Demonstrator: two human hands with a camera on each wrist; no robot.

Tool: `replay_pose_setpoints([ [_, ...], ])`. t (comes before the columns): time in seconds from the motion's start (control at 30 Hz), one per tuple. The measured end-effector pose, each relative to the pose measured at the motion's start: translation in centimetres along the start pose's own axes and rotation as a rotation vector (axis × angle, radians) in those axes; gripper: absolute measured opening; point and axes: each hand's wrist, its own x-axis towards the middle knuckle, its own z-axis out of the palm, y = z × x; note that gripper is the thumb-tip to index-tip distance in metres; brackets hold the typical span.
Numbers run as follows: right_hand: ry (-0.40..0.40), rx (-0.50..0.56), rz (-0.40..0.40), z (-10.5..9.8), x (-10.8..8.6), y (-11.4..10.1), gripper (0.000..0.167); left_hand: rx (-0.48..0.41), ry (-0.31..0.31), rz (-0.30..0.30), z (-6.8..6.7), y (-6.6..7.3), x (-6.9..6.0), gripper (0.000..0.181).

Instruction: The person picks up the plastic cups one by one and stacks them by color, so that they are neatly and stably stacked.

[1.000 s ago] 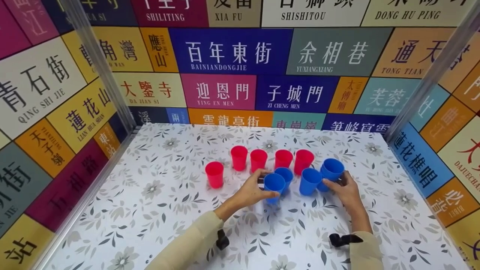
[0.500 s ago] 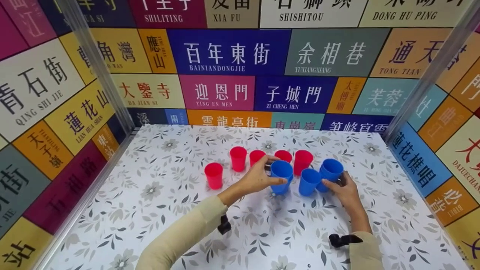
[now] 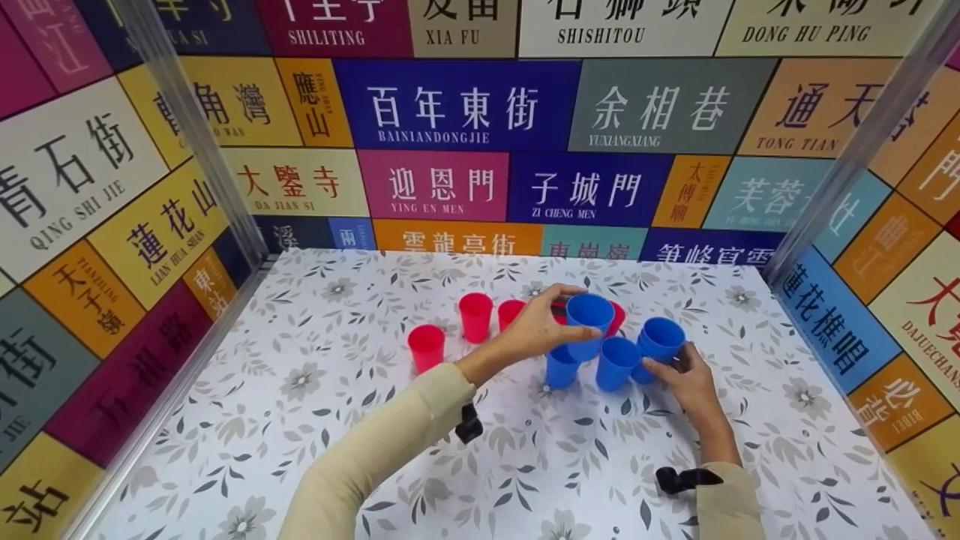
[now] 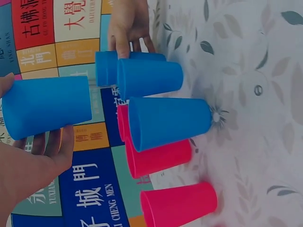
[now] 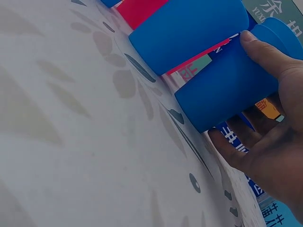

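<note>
My left hand grips a blue cup and holds it up in the air, thumb on the near side. Below it a second blue cup stands upright on the table. Another blue cup stands to the right of that one. My right hand holds a stack of nested blue cups, its thumb on the near side; the stack stands beside the neighbouring blue cup. In the left wrist view the lifted cup is well apart from the standing cups.
Behind the blue cups is a row of red cups, partly hidden by the left hand and lifted cup. One more red cup stands nearer on the left. The flower-patterned table meets sign-covered walls at the back and sides.
My left hand has lifted its blue cup up and rightward, from beside and then over the standing blue cup. The right hand and its stack have stayed in place.
</note>
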Motion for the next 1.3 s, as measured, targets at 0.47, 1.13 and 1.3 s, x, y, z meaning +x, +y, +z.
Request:
replay_pose_setpoints([
  [0.47,-0.007,0.024,-0.019,-0.1,0.0,0.2,0.099,-0.032,0.062,0.075,2.6,1.8,3.3,0.069],
  [1.13,-0.018,-0.025,0.003,-0.3,0.1,0.3,0.103,-0.101,0.061,-0.009,7.0,5.1,7.1,0.067],
  [1.3,-0.019,-0.025,-0.006,-0.2,-0.1,-0.1,0.100,-0.100,0.086,-0.043,8.1,4.9,7.6,0.067],
])
